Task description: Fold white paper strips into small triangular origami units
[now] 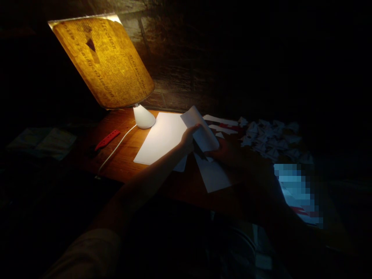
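A white sheet of paper [202,130], bent over in a curve, is held up over the wooden table. My left hand [188,137] grips its left edge, thumb lying on the paper. In shadow at the lower right edge of the same sheet, my right hand [222,151] has its fingers closed on it. Flat white sheets [161,135] lie under the lamp light, just left of my hands. Another loose white sheet [213,176] rests on the table below them.
A lit lamp with a printed yellow shade [104,64] and white base [143,116] stands at left, its cord [116,147] trailing forward. A red cutter-like tool [108,139] lies beside it. Paper strips [222,124], many folded paper pieces [270,135] and a blurred bright rectangle [296,190] are at right.
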{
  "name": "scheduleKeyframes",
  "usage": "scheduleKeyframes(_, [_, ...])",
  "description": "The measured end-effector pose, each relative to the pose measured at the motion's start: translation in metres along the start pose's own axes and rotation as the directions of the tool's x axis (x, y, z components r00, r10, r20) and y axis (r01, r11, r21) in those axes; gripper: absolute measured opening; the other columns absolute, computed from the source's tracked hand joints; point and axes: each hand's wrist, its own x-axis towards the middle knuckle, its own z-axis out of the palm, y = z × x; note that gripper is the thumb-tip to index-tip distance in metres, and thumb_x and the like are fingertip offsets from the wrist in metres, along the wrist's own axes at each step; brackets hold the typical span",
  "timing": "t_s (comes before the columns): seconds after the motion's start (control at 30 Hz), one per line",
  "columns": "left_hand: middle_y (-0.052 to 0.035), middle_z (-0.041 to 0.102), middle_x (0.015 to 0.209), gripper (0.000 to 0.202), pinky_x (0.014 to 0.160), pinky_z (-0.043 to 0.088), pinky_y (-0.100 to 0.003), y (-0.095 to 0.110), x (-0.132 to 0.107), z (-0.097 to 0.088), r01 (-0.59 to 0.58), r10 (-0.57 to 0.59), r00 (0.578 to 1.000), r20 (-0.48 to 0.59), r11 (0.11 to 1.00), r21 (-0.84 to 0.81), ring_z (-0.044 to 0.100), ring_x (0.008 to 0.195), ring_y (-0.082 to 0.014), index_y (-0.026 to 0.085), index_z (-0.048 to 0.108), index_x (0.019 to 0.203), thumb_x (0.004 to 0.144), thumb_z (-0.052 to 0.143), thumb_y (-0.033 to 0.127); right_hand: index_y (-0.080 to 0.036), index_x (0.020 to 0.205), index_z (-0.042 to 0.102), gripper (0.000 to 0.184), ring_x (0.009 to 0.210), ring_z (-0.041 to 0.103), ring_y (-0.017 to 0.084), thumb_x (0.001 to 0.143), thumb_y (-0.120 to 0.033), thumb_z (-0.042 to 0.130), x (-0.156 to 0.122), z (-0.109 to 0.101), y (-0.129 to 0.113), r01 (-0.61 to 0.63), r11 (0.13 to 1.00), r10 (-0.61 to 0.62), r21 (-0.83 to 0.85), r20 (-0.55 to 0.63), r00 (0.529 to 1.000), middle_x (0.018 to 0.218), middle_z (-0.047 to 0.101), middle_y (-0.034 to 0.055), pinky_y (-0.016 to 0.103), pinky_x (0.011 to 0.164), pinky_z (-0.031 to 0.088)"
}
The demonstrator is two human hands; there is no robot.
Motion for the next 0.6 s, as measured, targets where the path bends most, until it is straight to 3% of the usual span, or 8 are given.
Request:
scheduleKeyframes(0.17, [-0.0156,0.084,0.096,0.058,0.101,0.057,-0.051,0.005,-0.005,0.012,-0.001,0.002,1.0,0.031,1.0,-0.014,0.078,0.106,-0.0388,0.012,0.077,0.114,0.074,0.077,0.054,-0.017,0.128,0.072,0.07,0.095,0.078,0.033,0.067,-0.042,0.097,0.0,-0.002,0.0,0.041,0.999,-0.04,0.014,-0.004,0.999,0.11,0.08,0.0125,0.045,0.077,0.068])
scheduleKeyframes(0.3, [-0.0165,0.084,0.095,0.052,0.101,0.057,-0.051,0.01,-0.008,0.019,0.015,-0.016,1.0,-0.003,1.0,-0.019,0.076,0.111,-0.0414,0.013,0.078,0.109,0.074,0.076,0.052,-0.018,0.126,0.073,0.068,0.096,0.078,0.033,0.067,-0.042,0.098,0.0,-0.002,0.001,0.065,0.998,-0.065,0.003,0.0,0.998,0.111,0.081,0.0129,0.045,0.078,0.068])
scheduleKeyframes(0.6, [-0.0165,0.083,0.094,0.048,0.1,0.057,-0.048,0.004,-0.005,0.014,-0.005,0.007,0.995,-0.097,1.0,0.026,0.076,0.112,-0.0396,0.015,0.08,0.097,0.073,0.081,0.056,-0.017,0.129,0.072,0.076,0.106,0.076,0.038,0.066,-0.049,0.097,0.003,-0.002,0.007,0.125,0.991,-0.125,-0.052,-0.011,0.992,0.118,0.078,0.015,0.051,0.085,0.066])
